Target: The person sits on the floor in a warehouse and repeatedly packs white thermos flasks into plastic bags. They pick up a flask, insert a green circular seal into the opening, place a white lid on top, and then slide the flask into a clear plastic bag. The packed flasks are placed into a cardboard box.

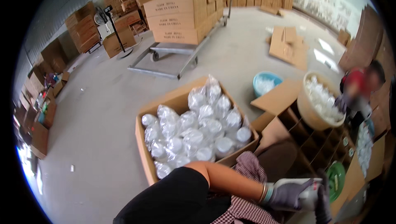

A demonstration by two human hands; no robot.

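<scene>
My left hand (pixel 287 196), in a grey glove with bracelets at the wrist, reaches across to the lower right. Its fingers wrap round a silvery-white cylindrical flask (pixel 306 201) with a small red mark. At the flask's far end is my right hand (pixel 324 203), also gloved, its fingers curled against the side; part of it is cut off by the frame's dark rim. Left of my forearm, an open carton (pixel 142 151) holds several clear-plastic-wrapped flasks (pixel 194 137) standing close together. A green basin (pixel 336 180) sits just beyond my right hand.
A divided carton (pixel 303 135) with raised flaps stands at right. Behind it are a cream tub (pixel 303 104) of small clear pieces and a blue basin (pixel 266 84). Another person (pixel 359 85) works at far right. A cart (pixel 159 71) bears stacked cartons (pixel 173 17).
</scene>
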